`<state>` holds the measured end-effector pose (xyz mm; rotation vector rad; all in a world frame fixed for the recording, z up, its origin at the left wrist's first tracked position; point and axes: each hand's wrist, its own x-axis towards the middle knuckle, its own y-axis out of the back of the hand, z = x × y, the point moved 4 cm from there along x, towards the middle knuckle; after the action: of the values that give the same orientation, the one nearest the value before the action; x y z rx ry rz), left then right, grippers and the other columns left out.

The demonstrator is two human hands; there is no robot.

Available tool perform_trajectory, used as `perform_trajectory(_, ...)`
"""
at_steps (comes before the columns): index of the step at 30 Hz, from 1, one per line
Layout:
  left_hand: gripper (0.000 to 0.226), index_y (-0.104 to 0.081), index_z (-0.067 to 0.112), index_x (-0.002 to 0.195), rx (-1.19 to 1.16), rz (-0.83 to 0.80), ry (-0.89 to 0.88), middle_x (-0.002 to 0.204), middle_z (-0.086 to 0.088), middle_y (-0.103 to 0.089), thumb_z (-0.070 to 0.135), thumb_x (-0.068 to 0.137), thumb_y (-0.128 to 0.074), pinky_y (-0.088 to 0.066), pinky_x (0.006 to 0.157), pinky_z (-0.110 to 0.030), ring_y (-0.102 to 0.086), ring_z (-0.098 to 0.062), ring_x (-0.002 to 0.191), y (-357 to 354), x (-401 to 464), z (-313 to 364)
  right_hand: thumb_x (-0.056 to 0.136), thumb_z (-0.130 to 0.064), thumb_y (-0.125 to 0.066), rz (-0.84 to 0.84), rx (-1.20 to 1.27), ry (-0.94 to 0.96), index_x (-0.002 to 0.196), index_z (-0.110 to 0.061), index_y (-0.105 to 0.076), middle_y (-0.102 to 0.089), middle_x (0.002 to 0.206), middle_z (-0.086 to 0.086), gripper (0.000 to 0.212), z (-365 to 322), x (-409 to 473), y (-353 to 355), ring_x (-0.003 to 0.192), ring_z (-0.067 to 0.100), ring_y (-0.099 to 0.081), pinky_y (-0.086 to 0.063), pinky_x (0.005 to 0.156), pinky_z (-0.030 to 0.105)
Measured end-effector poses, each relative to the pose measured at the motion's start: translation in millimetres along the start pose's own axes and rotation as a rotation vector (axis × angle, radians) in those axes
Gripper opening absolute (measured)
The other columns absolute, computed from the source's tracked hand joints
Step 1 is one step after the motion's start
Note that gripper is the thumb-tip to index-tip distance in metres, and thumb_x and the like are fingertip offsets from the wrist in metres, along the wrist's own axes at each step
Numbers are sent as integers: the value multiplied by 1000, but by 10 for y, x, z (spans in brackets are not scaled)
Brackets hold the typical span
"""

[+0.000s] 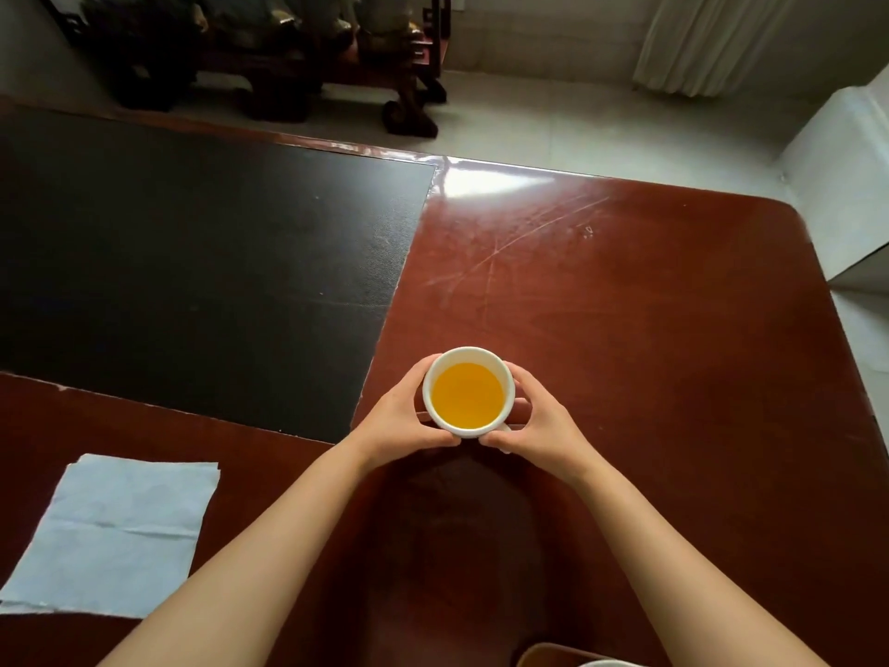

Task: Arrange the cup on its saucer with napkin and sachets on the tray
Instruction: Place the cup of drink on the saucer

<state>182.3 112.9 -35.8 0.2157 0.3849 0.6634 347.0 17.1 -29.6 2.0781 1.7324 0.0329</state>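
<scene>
A white cup filled with orange-yellow liquid is held over the reddish-brown table, near the middle of the head view. My left hand wraps its left side and my right hand wraps its right side, fingertips meeting below it. A pale blue-white napkin lies flat on the table at the lower left. At the bottom edge a brown rim with something white on it peeks in; I cannot tell whether it is the tray or the saucer. No sachets are in view.
A large black mat covers the table's left half. The wooden table ends at a rounded far right corner. Beyond it are a pale floor, dark carved furniture, a curtain and a white block at the right.
</scene>
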Motion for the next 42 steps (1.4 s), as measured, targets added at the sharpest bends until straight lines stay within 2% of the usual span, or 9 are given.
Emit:
perform_trajectory(5, 86, -34, 51, 130, -22, 7, 9, 131, 27, -47, 30, 65, -85, -44, 83, -4, -44, 9, 120, -48, -162, 52, 59, -19, -84, -11, -7, 17, 125, -46, -44, -60, 115, -16, 82, -51, -147, 46, 104, 9, -61, -57, 81, 33)
perform_trajectory(10, 86, -34, 45, 135, -16, -38, -24, 135, 20, -49, 27, 68, -84, -46, 95, -18, -47, -2, 124, -113, -357, 244, 58, -20, -84, -41, -24, 42, 122, -49, -47, -63, 113, -14, 79, -168, -404, 171, 100, 7, -63, -54, 83, 29)
perform_trajectory(15, 84, -38, 42, 136, -10, -44, -89, 128, 25, -54, 19, 69, -83, -47, 86, -9, -52, 1, 118, -239, -631, 543, 57, -23, -85, -74, -17, 55, 122, -48, -47, -63, 113, -11, 80, -296, -751, 355, 100, 9, -64, -55, 85, 35)
perform_trajectory(20, 82, -40, 40, 136, -14, -53, -157, 127, 24, -57, 18, 70, -83, -51, 88, -19, -55, -3, 118, -420, -933, 844, 57, -21, -85, -74, -8, 92, 123, -45, -48, -65, 113, -8, 80, -435, -1188, 545, 97, 11, -65, -55, 85, 35)
perform_trajectory(27, 75, -46, 40, 131, -62, -34, -245, 121, 17, -62, 23, 69, -83, -56, 78, -23, -62, -11, 110, -781, -1366, 1197, 61, -14, -84, -73, 4, 137, 122, -43, -50, -65, 115, -4, 76, -602, -1837, 772, 100, 16, -66, -56, 82, 30)
perform_trajectory(31, 74, -43, 45, 126, -110, -57, -212, 123, 18, -59, 27, 67, -84, -54, 79, -20, -60, -6, 111, -1048, -1583, 1251, 64, -11, -84, -89, -9, 141, 121, -43, -50, -65, 116, -7, 73, -605, -2197, 871, 103, 14, -65, -56, 83, 28)
perform_trajectory(34, 79, -39, 44, 127, -140, -116, -181, 123, 14, -58, 17, 68, -83, -54, 77, -20, -61, -7, 111, -1255, -1722, 1199, 65, -12, -83, -109, -41, 114, 120, -46, -49, -64, 117, -9, 73, -553, -2428, 906, 103, 12, -64, -56, 85, 32)
perform_trajectory(38, 95, -28, 44, 139, -126, -138, -159, 131, 9, -52, 9, 69, -83, -55, 80, -22, -60, -7, 113, -1511, -1896, 1108, 66, -17, -84, -152, -96, 62, 134, -32, -43, -61, 123, -8, 80, -386, -2663, 881, 109, 12, -61, -54, 91, 38)
perform_trajectory(42, 93, -31, 42, 139, -129, -96, -138, 134, 5, -51, 9, 69, -82, -55, 86, -30, -58, -14, 117, -1696, -2065, 965, 68, -11, -82, -174, -55, 20, 139, -28, -36, -55, 129, -5, 86, -171, -2838, 776, 117, 14, -56, -51, 96, 38)
